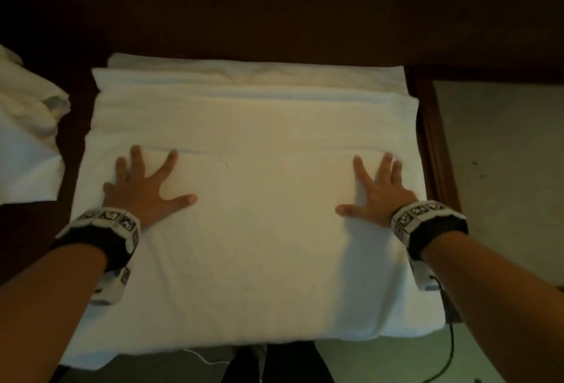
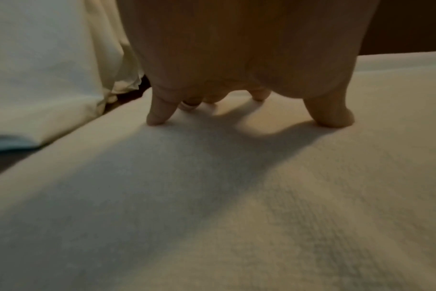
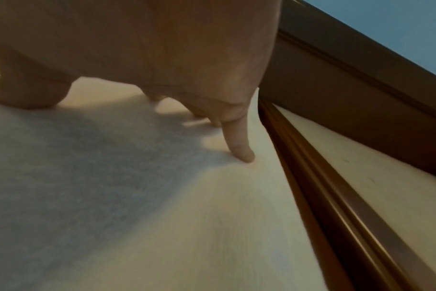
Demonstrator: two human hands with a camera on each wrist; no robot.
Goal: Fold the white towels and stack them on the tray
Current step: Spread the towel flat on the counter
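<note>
Flat hands (image 1: 146, 187) on folded towel (image 1: 259, 230)

No readable text, labels or numbers anywhere.

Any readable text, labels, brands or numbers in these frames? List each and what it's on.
None readable.
Left wristband: black-and-white square marker patterns, no letters or digits.
Right wristband: the same kind of marker patterns, no words.
White towel under both hands: no tag or print visible in any view.
</note>
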